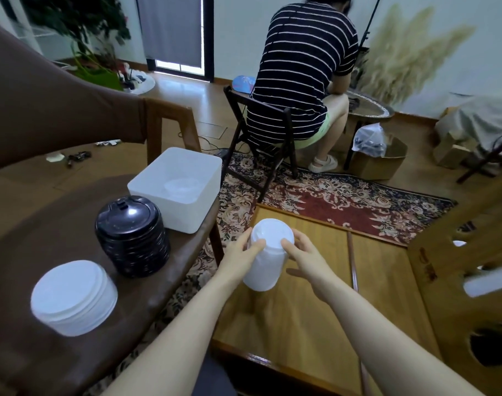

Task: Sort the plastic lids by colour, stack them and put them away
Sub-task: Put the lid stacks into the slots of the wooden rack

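A tall stack of white lids (268, 255) is held in the air above the wooden floor panel, between both hands. My left hand (244, 255) grips its left side with the thumb on the top lid. My right hand (306, 258) holds the right side, thumb on the top rim. On the brown chair seat stand a stack of black lids (132, 235) and a shorter stack of white lids (74, 297). Behind them sits a white plastic bin (192, 167) with clear lids (181, 187) inside.
A brown cushioned chair (58, 224) fills the left. A person in a striped shirt sits on a folding chair (261, 138) with their back turned. A patterned rug (329, 195) lies beyond the wooden panel (315, 295). A cardboard box (472, 281) stands at right.
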Demonstrator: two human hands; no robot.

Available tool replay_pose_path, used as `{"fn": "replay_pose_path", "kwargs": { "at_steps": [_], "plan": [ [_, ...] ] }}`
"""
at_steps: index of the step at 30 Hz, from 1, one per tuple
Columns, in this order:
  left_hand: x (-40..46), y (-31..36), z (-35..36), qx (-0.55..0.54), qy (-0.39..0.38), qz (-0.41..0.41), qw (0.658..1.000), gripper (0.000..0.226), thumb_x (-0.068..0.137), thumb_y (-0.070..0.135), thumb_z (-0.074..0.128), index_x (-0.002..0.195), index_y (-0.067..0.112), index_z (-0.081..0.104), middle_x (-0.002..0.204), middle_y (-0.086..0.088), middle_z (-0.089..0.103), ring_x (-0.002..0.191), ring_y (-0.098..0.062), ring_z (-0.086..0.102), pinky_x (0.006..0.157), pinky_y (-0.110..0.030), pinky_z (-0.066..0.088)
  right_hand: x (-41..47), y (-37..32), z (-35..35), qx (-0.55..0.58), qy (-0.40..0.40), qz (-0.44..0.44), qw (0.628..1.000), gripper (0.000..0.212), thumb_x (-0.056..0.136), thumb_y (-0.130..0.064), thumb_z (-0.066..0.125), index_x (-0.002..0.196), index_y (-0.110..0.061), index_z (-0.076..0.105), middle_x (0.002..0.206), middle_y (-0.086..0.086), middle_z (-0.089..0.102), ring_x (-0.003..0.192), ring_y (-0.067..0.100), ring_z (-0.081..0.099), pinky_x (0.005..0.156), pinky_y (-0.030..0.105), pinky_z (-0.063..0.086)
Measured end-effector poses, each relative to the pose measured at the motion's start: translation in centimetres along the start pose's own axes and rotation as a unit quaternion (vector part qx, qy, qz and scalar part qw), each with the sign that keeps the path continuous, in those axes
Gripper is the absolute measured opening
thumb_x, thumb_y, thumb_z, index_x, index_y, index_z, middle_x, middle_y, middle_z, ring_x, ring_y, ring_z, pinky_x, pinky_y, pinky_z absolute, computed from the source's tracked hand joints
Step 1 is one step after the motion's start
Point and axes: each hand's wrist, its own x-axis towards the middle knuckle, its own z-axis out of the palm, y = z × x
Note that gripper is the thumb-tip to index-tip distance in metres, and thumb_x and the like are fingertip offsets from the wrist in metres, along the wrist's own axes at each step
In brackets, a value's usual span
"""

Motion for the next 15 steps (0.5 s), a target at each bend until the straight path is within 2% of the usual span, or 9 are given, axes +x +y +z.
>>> {"fn": "replay_pose_path", "kwargs": {
  "at_steps": [4,7,9,12,15],
  "plan": [
    [-0.8,0.1,0.4,0.060,-0.001,0.005,0.998,0.082,0.067,0.074,0.050,0.143,0.044,0.046,0.136,-0.004,0.055,0.120,-0.024,0.057,0.106,-0.050,0.045,0.0,0.0,-0.4,-0.006,-0.001,-0.007,1.000,0.031,0.102,-0.029,0.048,0.133,-0.036,0.047,0.128,-0.011,0.056,0.113,0.012,0.054,0.076,0.026,0.046],
    [-2.4,1.5,0.5,0.137,0.017,0.022,0.990,0.073,0.086,0.062,0.050,0.153,0.041,0.029,0.151,0.000,0.036,0.132,-0.024,0.047,0.109,-0.040,0.038,-0.5,0.0,-0.4,-0.046,0.014,-0.042,0.998,0.048,0.101,-0.028,0.050,0.147,-0.027,0.037,0.146,-0.008,0.045,0.129,0.013,0.044,0.099,0.029,0.038],
    [-3.6,2.3,0.3,0.162,0.053,0.053,0.984,0.068,0.097,0.049,0.052,0.157,0.036,0.022,0.152,0.002,0.030,0.134,-0.021,0.043,0.107,-0.037,0.038,-1.1,-0.4,-0.2,-0.095,0.047,-0.088,0.990,0.053,0.100,-0.027,0.053,0.150,-0.023,0.034,0.153,-0.006,0.037,0.139,0.015,0.034,0.109,0.031,0.030],
    [-6.8,3.8,-0.5,0.127,0.140,0.143,0.971,0.061,0.099,0.036,0.055,0.154,0.030,0.031,0.145,0.003,0.038,0.130,-0.013,0.045,0.108,-0.035,0.040,-2.4,-1.4,0.6,-0.151,0.081,-0.166,0.971,0.052,0.098,-0.025,0.057,0.146,-0.024,0.039,0.150,-0.005,0.038,0.141,0.014,0.029,0.111,0.029,0.025],
    [-10.9,4.3,-2.1,0.098,0.238,0.231,0.938,0.051,0.098,0.030,0.057,0.148,0.027,0.044,0.137,0.010,0.044,0.127,0.002,0.044,0.103,-0.012,0.036,-4.4,-2.6,2.8,-0.165,0.061,-0.236,0.956,0.043,0.097,-0.021,0.058,0.137,-0.027,0.047,0.139,-0.013,0.043,0.135,0.008,0.033,0.109,0.026,0.026]
  ]
}}
